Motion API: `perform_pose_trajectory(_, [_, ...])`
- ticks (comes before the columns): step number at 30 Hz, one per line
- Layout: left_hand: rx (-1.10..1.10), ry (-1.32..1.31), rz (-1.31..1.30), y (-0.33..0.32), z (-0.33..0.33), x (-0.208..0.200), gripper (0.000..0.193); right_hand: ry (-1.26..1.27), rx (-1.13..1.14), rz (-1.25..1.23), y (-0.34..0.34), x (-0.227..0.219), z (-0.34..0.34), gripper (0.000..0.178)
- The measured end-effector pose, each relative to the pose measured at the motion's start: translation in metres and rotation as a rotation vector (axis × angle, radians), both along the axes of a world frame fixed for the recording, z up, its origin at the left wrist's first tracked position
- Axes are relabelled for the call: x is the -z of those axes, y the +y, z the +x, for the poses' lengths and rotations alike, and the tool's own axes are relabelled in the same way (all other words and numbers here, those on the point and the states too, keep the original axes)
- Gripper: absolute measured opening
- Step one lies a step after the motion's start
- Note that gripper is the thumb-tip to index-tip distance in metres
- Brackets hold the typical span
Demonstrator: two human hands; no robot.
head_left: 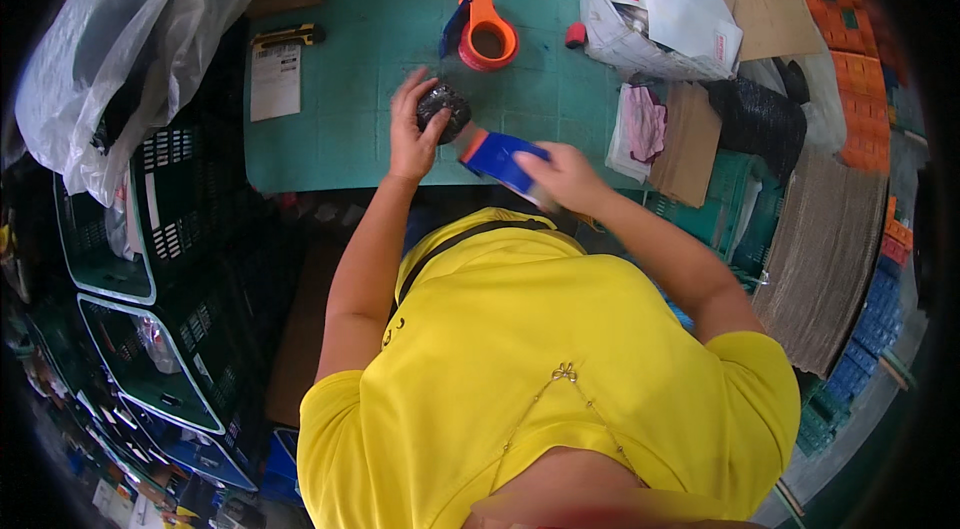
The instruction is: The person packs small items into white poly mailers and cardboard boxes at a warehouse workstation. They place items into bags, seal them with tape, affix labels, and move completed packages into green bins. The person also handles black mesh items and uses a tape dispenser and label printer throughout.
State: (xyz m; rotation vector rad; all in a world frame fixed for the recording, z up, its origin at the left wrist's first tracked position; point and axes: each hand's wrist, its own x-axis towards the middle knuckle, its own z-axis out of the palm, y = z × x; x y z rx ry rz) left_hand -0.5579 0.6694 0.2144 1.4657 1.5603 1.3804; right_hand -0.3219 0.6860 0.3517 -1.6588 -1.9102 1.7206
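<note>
My left hand is wrapped round a small black bundle with a shiny, wrinkled covering, over the table's near part. In my right hand is a blue tape dispenser with an orange edge. Its front end is close to the bundle, and a blurred pale strip, perhaps tape, shows between them. Beyond both hands, an orange tape dispenser with a roll on it lies on the green tabletop.
A yellow-and-black utility knife and a white label sheet lie at the left. Green crates and a plastic bag flank the table there. To the right are a white bag of papers, stacked cardboard and a small red object.
</note>
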Motion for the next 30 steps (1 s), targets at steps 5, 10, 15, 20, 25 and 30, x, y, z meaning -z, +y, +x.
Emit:
perform_pose_trajectory(5, [0.071,-0.563,-0.335,-0.012,-0.003,0.002,0.053,-0.214,-0.254,0.872,-0.014,0.087,0.004,0.024])
perform_pose_trajectory(10, [0.082,-0.462,-0.358,-0.065,0.01,-0.009,0.082,-0.002,0.12,0.546,-0.006,0.131,-0.011,0.041])
perform_pose_trajectory(15, [0.219,-0.781,-0.467,-0.095,-0.004,-0.039,0.106,0.716,0.351,-0.492,-0.01,0.144,-0.075,0.052])
perform_pose_trajectory(20, [0.044,-0.632,-0.298,-0.058,-0.011,-0.031,0.092,0.404,-0.222,0.674,0.001,0.139,-0.031,0.059])
perform_pose_trajectory(25, [-0.065,-0.562,-0.117,-0.058,0.013,-0.017,0.079,-0.524,-0.134,1.02,0.025,0.139,0.058,0.042])
perform_pose_trajectory(30, [-0.083,-0.01,0.058,-0.066,0.024,-0.02,0.042,-0.266,-0.222,0.618,0.047,0.081,0.065,0.031])
